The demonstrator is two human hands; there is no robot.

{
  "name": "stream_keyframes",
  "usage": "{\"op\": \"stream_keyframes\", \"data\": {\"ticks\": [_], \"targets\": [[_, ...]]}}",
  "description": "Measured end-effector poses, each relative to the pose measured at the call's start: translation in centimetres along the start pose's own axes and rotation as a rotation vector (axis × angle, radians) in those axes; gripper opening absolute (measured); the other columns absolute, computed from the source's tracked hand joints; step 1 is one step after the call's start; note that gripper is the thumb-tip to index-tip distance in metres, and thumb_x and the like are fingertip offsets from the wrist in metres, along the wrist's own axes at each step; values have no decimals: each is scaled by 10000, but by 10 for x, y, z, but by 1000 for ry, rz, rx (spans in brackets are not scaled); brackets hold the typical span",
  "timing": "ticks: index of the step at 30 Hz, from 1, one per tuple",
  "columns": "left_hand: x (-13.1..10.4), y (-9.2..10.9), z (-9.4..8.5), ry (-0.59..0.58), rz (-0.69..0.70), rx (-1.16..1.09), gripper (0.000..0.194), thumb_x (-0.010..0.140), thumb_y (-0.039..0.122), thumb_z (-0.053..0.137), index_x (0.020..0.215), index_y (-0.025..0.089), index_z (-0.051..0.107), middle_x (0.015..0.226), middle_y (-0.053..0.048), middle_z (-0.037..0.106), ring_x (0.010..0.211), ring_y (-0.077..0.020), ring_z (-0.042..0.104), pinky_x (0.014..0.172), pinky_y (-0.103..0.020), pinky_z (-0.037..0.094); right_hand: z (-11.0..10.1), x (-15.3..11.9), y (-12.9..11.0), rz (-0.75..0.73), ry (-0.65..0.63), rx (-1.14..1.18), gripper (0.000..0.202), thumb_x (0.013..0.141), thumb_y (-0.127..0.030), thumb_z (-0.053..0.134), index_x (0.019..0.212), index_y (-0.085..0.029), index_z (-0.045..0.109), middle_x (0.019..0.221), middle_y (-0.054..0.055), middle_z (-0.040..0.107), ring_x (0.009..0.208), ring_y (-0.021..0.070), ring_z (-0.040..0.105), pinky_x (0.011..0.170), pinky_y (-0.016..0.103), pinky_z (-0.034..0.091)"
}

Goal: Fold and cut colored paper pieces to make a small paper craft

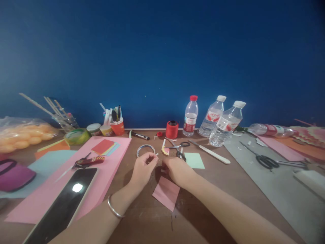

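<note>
My left hand (145,166) is closed in a pinch near the middle of the table, beside a roll of clear tape (145,147). What its fingertips hold is too small to name. Close by on the right, my right hand (175,169) has its fingers curled in, and anything in them is hidden. A pink paper square (167,193) lies just below the hands. Beyond them are scissors (181,145) and a small yellow and pink fan-like paper piece (166,150). A pale green paper square (194,160) lies to the right of my right hand.
A phone (63,203) lies on pink sheets (111,162) at the left. Bottles (190,117), a red spool (172,130) and a paper cup (117,127) stand at the back. A white-handled knife (215,155) lies right of centre; more scissors (266,161) rest on a grey sheet.
</note>
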State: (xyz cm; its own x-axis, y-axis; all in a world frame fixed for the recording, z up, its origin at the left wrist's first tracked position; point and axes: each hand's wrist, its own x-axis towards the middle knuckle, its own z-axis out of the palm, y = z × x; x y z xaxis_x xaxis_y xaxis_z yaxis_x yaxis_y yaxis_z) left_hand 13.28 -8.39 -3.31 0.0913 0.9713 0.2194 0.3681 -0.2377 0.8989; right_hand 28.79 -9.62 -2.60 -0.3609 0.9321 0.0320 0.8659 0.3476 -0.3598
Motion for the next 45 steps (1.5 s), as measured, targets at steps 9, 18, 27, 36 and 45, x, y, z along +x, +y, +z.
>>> {"op": "stream_keyframes", "data": {"ticks": [9,18,27,36,45], "targets": [[-2,1,1,-25,35,12,127,711,248,486,683,163,577,654,14,587,599,-128,515,578,-220,393,-2,-6,-1,-6,-8,58,73,769,-232,490,782,-167,522,653,45,590,554,137,526,469,220,240],[-3,1,0,-116,163,386,137,725,164,454,689,184,584,690,-9,590,665,-157,524,632,-260,381,4,-3,3,-10,4,108,73,746,-198,492,818,-187,491,680,27,580,577,131,506,478,211,241],[-3,-5,2,-270,345,657,155,695,108,510,717,198,634,794,-31,593,802,-188,493,707,-289,355,6,-2,8,-16,33,200,83,718,-206,529,793,-192,499,682,10,578,607,128,524,509,207,276],[-2,-2,4,-167,267,446,111,708,118,460,664,190,532,732,-15,552,755,-178,497,700,-290,364,5,6,7,-12,188,358,118,676,-111,520,769,-182,535,727,10,590,659,126,522,585,211,339],[2,1,-2,208,-18,-256,79,748,262,493,716,192,476,632,43,496,599,-113,473,575,-211,365,8,13,-1,153,364,988,138,659,-289,581,727,-174,612,683,7,627,636,148,554,620,257,413]]}}
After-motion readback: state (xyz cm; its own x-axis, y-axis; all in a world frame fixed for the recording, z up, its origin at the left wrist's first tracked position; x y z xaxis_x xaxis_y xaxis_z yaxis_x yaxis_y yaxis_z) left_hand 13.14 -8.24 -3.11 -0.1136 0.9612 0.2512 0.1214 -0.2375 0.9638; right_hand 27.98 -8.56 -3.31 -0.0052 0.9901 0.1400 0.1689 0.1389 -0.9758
